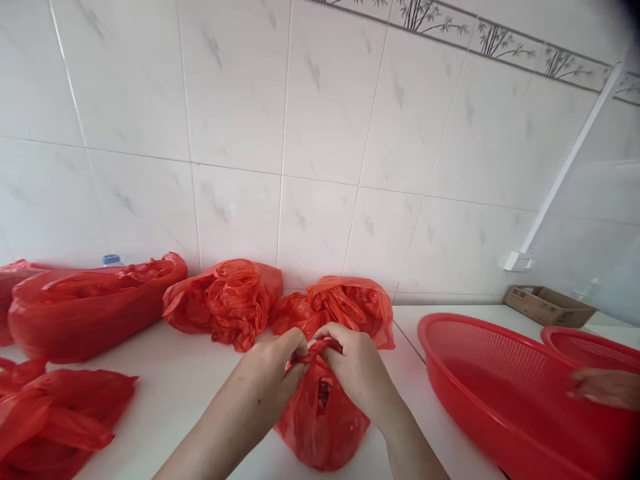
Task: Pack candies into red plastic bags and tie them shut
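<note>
A red plastic bag [325, 440] with bulging contents stands on the white table in front of me. Something dark shows through a gap below its gathered top, too small to make out. My left hand [280, 357] pinches the bag's twisted neck from the left. From the right, my right hand [353, 357] grips the same twisted plastic, its fingers curled around it. The two hands are close together, just above the bag's body. Right behind them lies another crumpled red bag [367, 303].
Red bags line the wall: a bunched one [240, 293] and a long full one [95, 307]. Another red bag [65, 413] sits front left. At right are a large red basket [475, 393], another person's hand [607, 387], a second basket [595, 340] and a cardboard box [545, 307].
</note>
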Available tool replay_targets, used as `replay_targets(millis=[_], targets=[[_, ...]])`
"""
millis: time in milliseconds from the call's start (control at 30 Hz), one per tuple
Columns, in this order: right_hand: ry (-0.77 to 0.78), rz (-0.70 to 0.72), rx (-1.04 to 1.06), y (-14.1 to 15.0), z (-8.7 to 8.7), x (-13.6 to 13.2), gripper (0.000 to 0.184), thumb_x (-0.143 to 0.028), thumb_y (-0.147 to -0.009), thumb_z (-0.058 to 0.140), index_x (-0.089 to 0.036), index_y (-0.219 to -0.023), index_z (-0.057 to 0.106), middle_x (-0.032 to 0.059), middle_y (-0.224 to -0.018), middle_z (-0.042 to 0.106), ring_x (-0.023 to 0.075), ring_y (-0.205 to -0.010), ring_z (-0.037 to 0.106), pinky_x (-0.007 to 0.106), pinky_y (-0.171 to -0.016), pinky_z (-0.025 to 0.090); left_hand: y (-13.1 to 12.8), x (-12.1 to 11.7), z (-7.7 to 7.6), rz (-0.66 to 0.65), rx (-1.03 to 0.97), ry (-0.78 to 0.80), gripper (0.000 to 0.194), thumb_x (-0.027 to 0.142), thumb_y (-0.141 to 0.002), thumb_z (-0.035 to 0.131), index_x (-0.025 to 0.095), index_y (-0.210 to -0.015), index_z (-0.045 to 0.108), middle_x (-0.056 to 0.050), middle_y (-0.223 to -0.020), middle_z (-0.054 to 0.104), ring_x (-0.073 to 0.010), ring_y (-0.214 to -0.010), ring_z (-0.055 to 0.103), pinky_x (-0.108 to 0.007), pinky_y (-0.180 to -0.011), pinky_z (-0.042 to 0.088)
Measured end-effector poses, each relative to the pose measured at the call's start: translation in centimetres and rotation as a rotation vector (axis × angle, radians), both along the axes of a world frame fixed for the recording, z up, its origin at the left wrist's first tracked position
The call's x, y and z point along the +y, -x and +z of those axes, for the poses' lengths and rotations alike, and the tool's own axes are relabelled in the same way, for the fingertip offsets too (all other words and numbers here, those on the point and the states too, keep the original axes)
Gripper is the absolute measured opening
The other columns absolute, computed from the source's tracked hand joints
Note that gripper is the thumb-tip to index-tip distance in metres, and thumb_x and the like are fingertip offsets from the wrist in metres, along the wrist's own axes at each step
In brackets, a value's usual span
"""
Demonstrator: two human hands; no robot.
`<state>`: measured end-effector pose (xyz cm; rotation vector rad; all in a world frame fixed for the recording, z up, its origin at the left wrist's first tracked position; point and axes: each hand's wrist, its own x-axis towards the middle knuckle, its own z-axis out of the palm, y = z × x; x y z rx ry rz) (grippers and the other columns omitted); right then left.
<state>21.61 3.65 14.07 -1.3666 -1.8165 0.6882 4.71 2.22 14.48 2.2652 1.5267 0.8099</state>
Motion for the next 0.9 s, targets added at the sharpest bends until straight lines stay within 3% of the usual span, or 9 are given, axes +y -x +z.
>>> replay_targets(millis=[133,267,367,567,733,833,900], targets=[[0.076,0.118,0.166,0.0,0.4,-0.5,0.035,-0.012,-0.075,0.043,-0.027,-0.098,0.065,-0.0031,-0.081,0.065,0.0119,-0.070,0.056,0.023,-0.060,0.042,0.2,0.1,0.1,0.006,0.015,-0.016,0.009,0.022,-0.082,0.042,0.023,-0.074,0.046,0.003,-0.073,0.057,-0.0145,-0.065,0.048,-0.025,-0.057,0.030],[0.123,0.188,0.294,-0.4,0.7,-0.6,0.028,-0.023,-0.079,0.052,-0.023,-0.105,0.064,0.0006,-0.092,0.065,0.0145,-0.082,0.059,0.026,-0.071,0.046,0.2,0.0,0.5,-0.013,0.046,-0.045,0.010,0.018,-0.081,0.043,0.022,-0.072,0.046,0.004,-0.074,0.057,-0.0143,-0.068,0.049,-0.025,-0.059,0.031],[0.093,0.126,0.367,-0.5,-0.1,0.3,0.021,-0.028,-0.081,0.051,-0.020,-0.095,0.066,0.0001,-0.082,0.063,0.0131,-0.075,0.056,0.026,-0.070,0.045,0.3,-0.3,0.7,-0.085,0.086,-0.100,0.010,0.014,-0.078,0.042,0.021,-0.071,0.045,0.002,-0.079,0.055,-0.0145,-0.072,0.050,-0.026,-0.060,0.032],[-0.056,-0.136,0.369,-1.2,-4.1,4.7,0.016,-0.018,-0.069,0.049,-0.019,-0.082,0.058,-0.0042,-0.067,0.053,0.0109,-0.059,0.048,0.023,-0.057,0.038,0.8,-1.0,0.8,-0.249,0.196,-0.030,0.018,0.005,-0.072,0.037,0.019,-0.064,0.043,0.000,-0.081,0.052,-0.0132,-0.068,0.047,-0.026,-0.060,0.034],[-0.097,-0.316,0.280,-2.6,-8.3,8.1,0.014,-0.013,-0.068,0.047,-0.020,-0.076,0.056,-0.0027,-0.069,0.057,0.0137,-0.065,0.053,0.026,-0.064,0.040,0.4,-1.1,0.9,-0.344,0.204,0.041,0.020,0.003,-0.071,0.036,0.019,-0.062,0.043,0.002,-0.074,0.054,-0.0123,-0.063,0.047,-0.025,-0.058,0.033],[-0.068,-0.372,0.212,-3.8,-10.6,9.1,0.011,-0.011,-0.073,0.051,-0.019,-0.075,0.058,-0.0027,-0.069,0.059,0.0132,-0.066,0.054,0.026,-0.066,0.042,0.4,-1.0,0.0,-0.414,0.197,0.079,0.022,0.003,-0.070,0.035,0.020,-0.066,0.049,0.002,-0.075,0.058,-0.0125,-0.065,0.050,-0.024,-0.062,0.036],[-0.038,-0.408,0.174,-4.7,-11.8,9.5,0.003,-0.016,-0.080,0.056,-0.017,-0.080,0.059,-0.0018,-0.073,0.059,0.0125,-0.068,0.055,0.028,-0.068,0.045,1.0,-1.0,-1.5,-0.387,0.222,0.098,0.021,0.007,-0.071,0.038,0.021,-0.066,0.052,0.003,-0.073,0.060,-0.0133,-0.064,0.051,-0.024,-0.062,0.037]])
